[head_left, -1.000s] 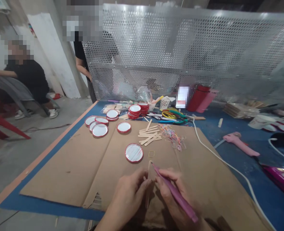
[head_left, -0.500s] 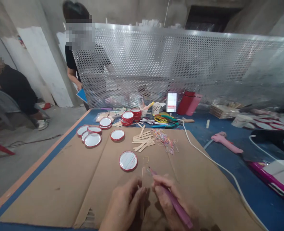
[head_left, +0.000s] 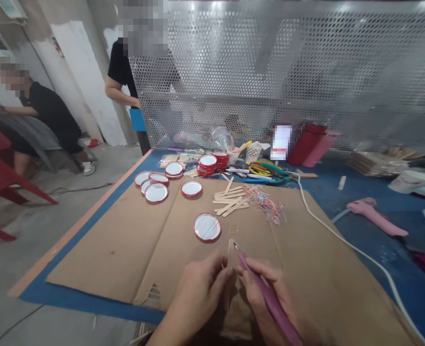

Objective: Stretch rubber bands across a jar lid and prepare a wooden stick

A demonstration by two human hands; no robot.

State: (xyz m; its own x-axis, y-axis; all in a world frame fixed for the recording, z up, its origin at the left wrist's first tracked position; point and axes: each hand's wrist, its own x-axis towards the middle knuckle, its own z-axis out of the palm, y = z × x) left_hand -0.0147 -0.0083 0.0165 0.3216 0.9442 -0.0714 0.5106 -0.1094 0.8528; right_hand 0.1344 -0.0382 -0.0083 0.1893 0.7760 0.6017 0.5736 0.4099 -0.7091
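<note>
My left hand (head_left: 205, 283) is closed, with thumb and forefinger pinching a wooden craft stick (head_left: 231, 247) whose rounded end sticks up past the fingertips. My right hand (head_left: 263, 288) grips a slim purple pen-shaped tool (head_left: 274, 303), its dark tip close beside the top of the stick. Whether tip and stick touch, I cannot tell. Just beyond my hands lies a white jar lid (head_left: 207, 227) with a red rim and thin bands across it. To its right is a single pale rubber band (head_left: 233, 229) on the cardboard (head_left: 126, 269).
Loose craft sticks (head_left: 230, 201) and a heap of coloured rubber bands (head_left: 266, 202) lie farther back. More lids (head_left: 156, 192) sit at left, some stacked. A white cable (head_left: 342, 240) runs along the right. Beyond the perforated metal screen (head_left: 234, 72) stands a person (head_left: 120, 77).
The view has turned left and tilted down, shifting everything rightward. My hands keep their holds, and the purple tool's tip sits a little nearer the stick's end.
</note>
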